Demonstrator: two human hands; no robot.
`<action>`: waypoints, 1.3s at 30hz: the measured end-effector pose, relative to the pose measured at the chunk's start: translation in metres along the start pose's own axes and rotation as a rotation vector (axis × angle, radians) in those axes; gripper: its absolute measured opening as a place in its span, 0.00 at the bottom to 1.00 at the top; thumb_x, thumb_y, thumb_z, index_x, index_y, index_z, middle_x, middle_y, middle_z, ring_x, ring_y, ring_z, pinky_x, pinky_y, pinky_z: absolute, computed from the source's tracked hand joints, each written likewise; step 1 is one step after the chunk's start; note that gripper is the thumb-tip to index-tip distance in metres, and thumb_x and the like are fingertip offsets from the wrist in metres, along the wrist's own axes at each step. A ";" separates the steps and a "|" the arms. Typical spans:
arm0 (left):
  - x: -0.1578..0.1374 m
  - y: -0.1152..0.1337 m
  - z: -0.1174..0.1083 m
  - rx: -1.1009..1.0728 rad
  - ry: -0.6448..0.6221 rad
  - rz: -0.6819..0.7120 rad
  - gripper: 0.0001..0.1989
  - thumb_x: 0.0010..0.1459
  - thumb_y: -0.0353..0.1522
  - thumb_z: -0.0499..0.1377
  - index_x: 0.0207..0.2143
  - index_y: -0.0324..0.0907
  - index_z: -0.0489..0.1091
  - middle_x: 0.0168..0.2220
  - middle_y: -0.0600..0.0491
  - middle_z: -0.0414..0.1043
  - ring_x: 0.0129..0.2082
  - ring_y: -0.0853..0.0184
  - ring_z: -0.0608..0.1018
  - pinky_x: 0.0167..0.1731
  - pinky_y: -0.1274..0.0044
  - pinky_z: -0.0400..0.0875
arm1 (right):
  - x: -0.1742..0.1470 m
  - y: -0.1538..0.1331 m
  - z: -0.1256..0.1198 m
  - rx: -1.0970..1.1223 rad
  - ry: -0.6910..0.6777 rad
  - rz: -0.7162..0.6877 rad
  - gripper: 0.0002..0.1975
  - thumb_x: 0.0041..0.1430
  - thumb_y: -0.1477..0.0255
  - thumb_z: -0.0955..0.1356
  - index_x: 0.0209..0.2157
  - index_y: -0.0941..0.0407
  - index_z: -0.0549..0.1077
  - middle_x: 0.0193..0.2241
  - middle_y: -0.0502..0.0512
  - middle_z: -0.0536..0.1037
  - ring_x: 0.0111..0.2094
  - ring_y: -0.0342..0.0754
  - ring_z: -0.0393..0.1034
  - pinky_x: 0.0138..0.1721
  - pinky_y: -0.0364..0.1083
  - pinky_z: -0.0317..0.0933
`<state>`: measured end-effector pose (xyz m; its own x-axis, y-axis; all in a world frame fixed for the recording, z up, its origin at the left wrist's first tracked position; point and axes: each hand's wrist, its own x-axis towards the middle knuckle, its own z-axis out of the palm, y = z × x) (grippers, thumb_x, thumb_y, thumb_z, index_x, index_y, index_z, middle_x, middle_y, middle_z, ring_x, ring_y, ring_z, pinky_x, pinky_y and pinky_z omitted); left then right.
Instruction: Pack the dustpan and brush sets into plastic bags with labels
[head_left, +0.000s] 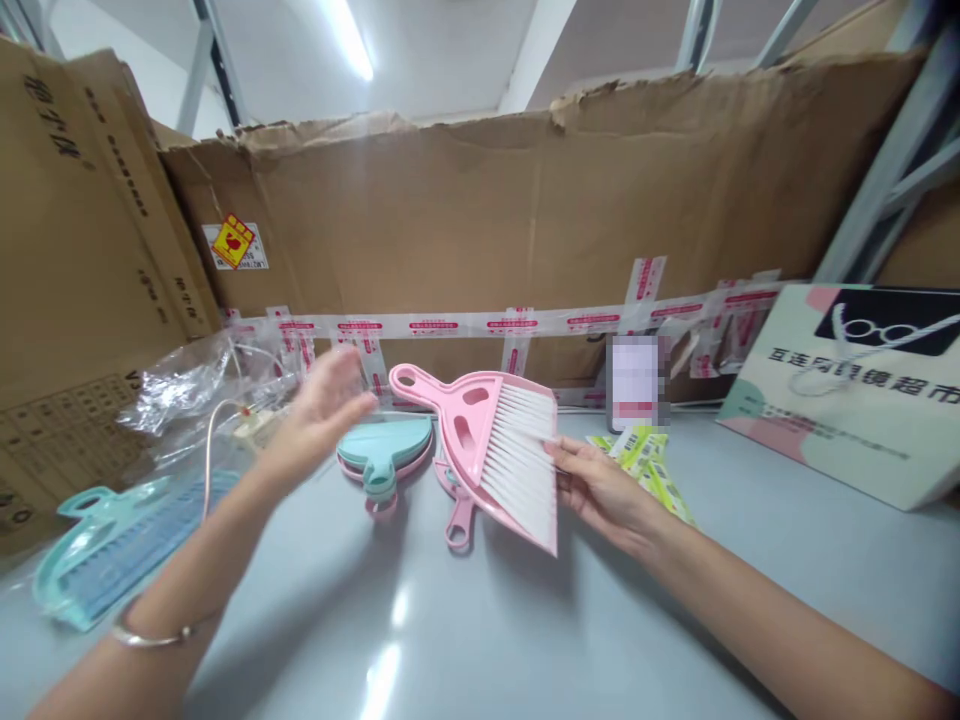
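Note:
My right hand (600, 490) grips the front edge of a pink dustpan (471, 425), holding it tilted above the table. A small brush with white bristles (525, 455) is nested in that dustpan. My left hand (330, 410) is raised to the left of the dustpan's looped handle, holding nothing, thumb apart from the slightly blurred fingers. Below and between the hands lie a teal and pink dustpan set (384, 455) and another pink dustpan (459, 520), partly hidden behind the held one. A teal dustpan with a blue brush (135, 545) lies at the far left, near my left forearm.
A large cardboard box (450, 220) walls off the back, with more cartons (82, 250) on the left. Clear plastic wrap (202, 380) lies at the left. Green-yellow packets (649, 460) and a phone-like device (634, 385) sit behind my right hand. A printed paper bag (847, 400) stands right.

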<state>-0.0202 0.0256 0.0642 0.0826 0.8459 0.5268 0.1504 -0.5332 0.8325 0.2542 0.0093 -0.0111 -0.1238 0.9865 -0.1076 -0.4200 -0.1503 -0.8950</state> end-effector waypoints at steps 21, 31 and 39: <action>-0.030 0.004 0.031 -0.083 0.299 0.240 0.08 0.46 0.36 0.64 0.29 0.44 0.69 0.34 0.52 0.73 0.38 0.62 0.75 0.41 0.73 0.69 | -0.029 -0.023 0.027 -1.137 0.276 -1.217 0.03 0.53 0.69 0.67 0.30 0.53 0.71 0.34 0.54 0.61 0.40 0.50 0.61 0.43 0.52 0.60; -0.020 -0.010 0.015 -0.545 0.061 -0.341 0.22 0.52 0.40 0.58 0.48 0.41 0.67 0.51 0.46 0.69 0.45 0.59 0.74 0.39 0.72 0.72 | -0.019 -0.049 0.018 -1.115 0.461 -1.214 0.08 0.49 0.63 0.68 0.26 0.53 0.71 0.44 0.56 0.64 0.51 0.56 0.57 0.52 0.58 0.49; -0.032 -0.025 0.036 -0.582 -0.203 -0.509 0.14 0.51 0.36 0.60 0.40 0.43 0.73 0.45 0.48 0.74 0.43 0.59 0.76 0.41 0.72 0.71 | -0.013 -0.035 -0.001 -0.814 0.200 -0.893 0.11 0.52 0.62 0.66 0.23 0.54 0.67 0.31 0.51 0.68 0.32 0.45 0.63 0.33 0.44 0.57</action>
<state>0.0084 0.0122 0.0199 0.3283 0.9424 0.0635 -0.3163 0.0464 0.9475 0.2710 0.0015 0.0212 0.0900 0.7252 0.6826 0.4067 0.5988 -0.6899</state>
